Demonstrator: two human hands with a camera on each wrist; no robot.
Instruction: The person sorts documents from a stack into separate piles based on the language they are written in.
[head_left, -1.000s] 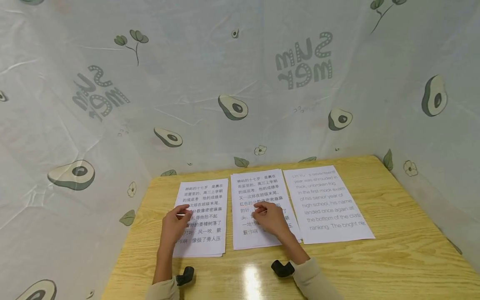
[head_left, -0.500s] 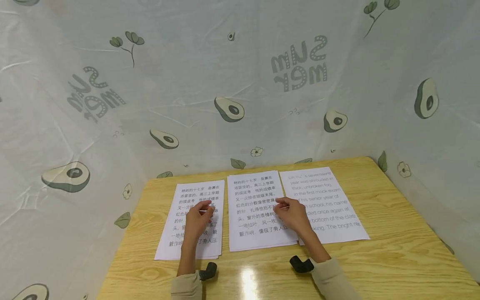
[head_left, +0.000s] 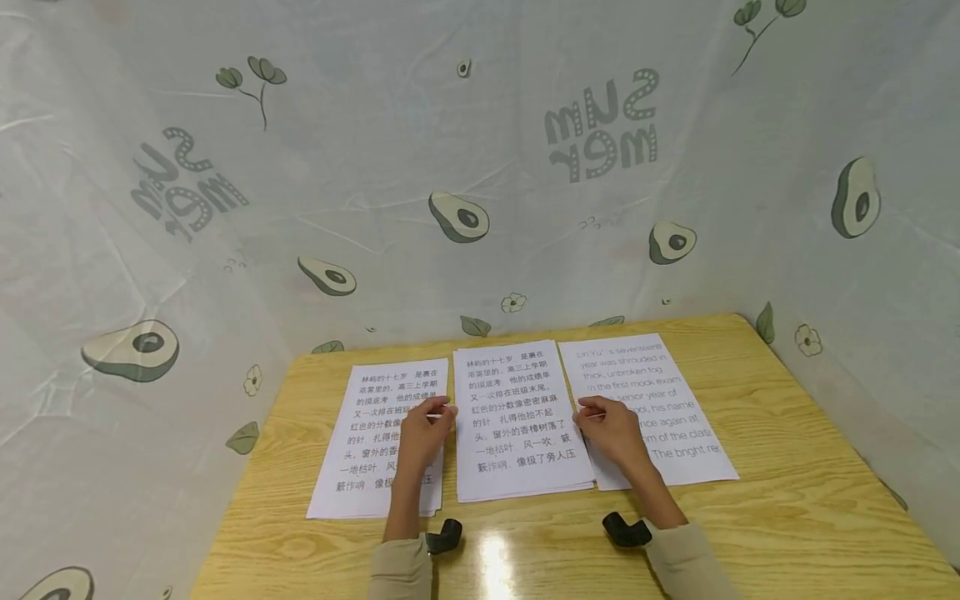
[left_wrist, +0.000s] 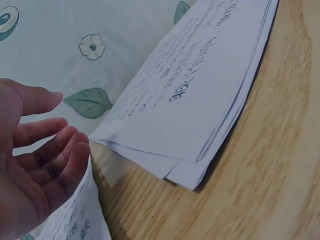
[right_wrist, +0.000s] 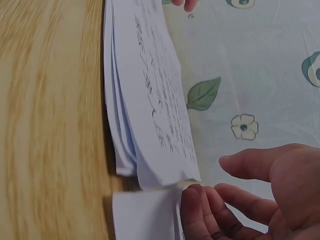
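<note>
Three piles of printed white paper lie in a row. The left hand (head_left: 423,433) is over the right edge of the left stack (head_left: 360,467), beside the gap before the middle stack (head_left: 517,417). Its fingers are loosely bent, with nothing between thumb and fingers in the left wrist view. The right hand (head_left: 613,432) is above the left part of the right-hand pile (head_left: 637,358), printed in English, next to the middle stack's right edge. In the right wrist view its thumb stands apart and its fingertips (right_wrist: 192,200) are by the paper edges; whether they touch is unclear.
The papers lie on a wood-grain table (head_left: 765,533). Behind and at both sides hangs a pale curtain (head_left: 360,167) with avocado prints. A black curved piece (head_left: 446,536) is at the left wrist, another black piece (head_left: 626,531) at the right one.
Both hands have moved to the right: the left across the left stack to its right edge, the right from the middle stack to the right-hand pile. The papers lie as before.
</note>
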